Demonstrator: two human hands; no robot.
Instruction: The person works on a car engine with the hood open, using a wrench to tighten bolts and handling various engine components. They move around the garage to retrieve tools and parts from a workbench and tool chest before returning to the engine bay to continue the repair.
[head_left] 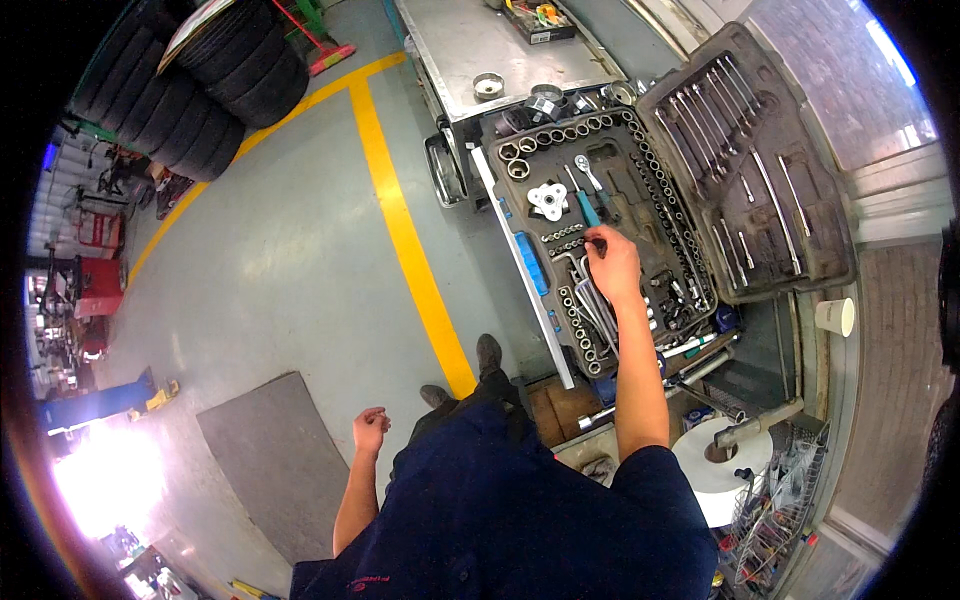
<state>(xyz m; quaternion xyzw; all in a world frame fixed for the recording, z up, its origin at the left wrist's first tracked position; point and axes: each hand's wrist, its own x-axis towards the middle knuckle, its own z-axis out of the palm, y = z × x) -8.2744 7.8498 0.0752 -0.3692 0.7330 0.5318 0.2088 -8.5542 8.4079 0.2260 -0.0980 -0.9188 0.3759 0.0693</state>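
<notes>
My right hand (614, 264) reaches over an open socket set case (625, 185), its fingers closed at the end of a teal-handled screwdriver (587, 207). The screwdriver lies in the case with its shaft pointing away from me. Close by are a ratchet (586, 172) and a silver three-lobed piece (548, 201). Under my wrist lie L-shaped hex keys (595, 305), partly hidden by it. Sockets (570, 131) line the case's borders. Low at my left side, apart from everything, hangs my left hand (371, 430), empty, with loosely bent, parted fingers.
The raised case lid (755, 175) holds several wrenches. Beyond stands a metal bench (500, 55) with a small tray (540, 20). A large white paper roll (690, 465) sits near my right elbow. Stacked tires (235, 65) stand far left; a dark mat (270, 450) lies on the floor.
</notes>
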